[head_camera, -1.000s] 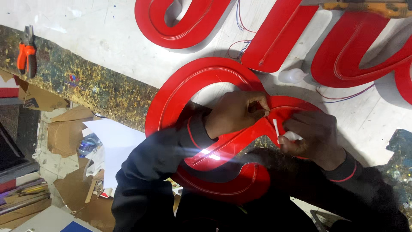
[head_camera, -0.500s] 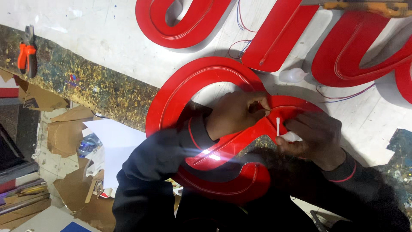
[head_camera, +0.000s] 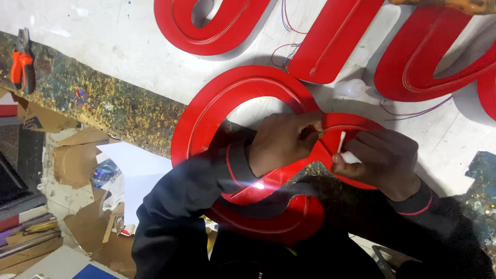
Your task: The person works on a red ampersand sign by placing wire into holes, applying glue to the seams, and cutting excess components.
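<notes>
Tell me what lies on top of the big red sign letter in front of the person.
On the red sign letter rest the left hand, pressing fingertips to its face, and the right hand, holding a small white nozzle bottle. Sleeves cover its lower middle; what lies beneath the hands is hidden.

Our right hand (head_camera: 382,160) now tips the small white nozzle (head_camera: 341,141) up from its earlier slant, nearly vertical at centre right of the frame. Our left hand (head_camera: 284,142) edges its fingertips slightly closer to it.
</notes>
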